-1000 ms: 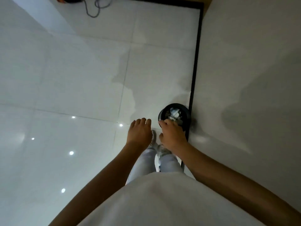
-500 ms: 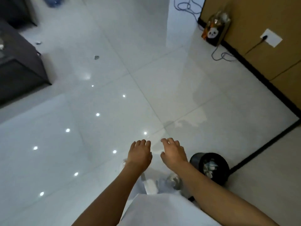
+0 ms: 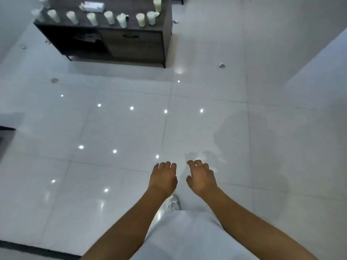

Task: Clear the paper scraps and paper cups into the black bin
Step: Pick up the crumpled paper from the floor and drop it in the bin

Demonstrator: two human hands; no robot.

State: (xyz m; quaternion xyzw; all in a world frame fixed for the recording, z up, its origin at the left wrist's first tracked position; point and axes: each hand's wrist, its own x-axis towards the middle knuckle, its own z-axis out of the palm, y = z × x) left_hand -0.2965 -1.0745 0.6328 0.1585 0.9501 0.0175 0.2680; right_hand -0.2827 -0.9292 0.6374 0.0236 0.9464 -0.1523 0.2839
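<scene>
Several white paper cups stand in a row on a dark low table at the far top of the view. Small paper scraps lie on the white floor, one scrap at the right and another scrap at the left. My left hand and my right hand hang side by side in front of me, palms down, fingers loosely curled, holding nothing. The black bin is out of view.
A white box-like object lies on the table behind the cups. A white wall runs along the right. A dark edge shows at the left. My white shoe is below my hands.
The view has swung away from the black bin by the wall to the open floor and the table with cups. Both hands stay empty in front of me.
</scene>
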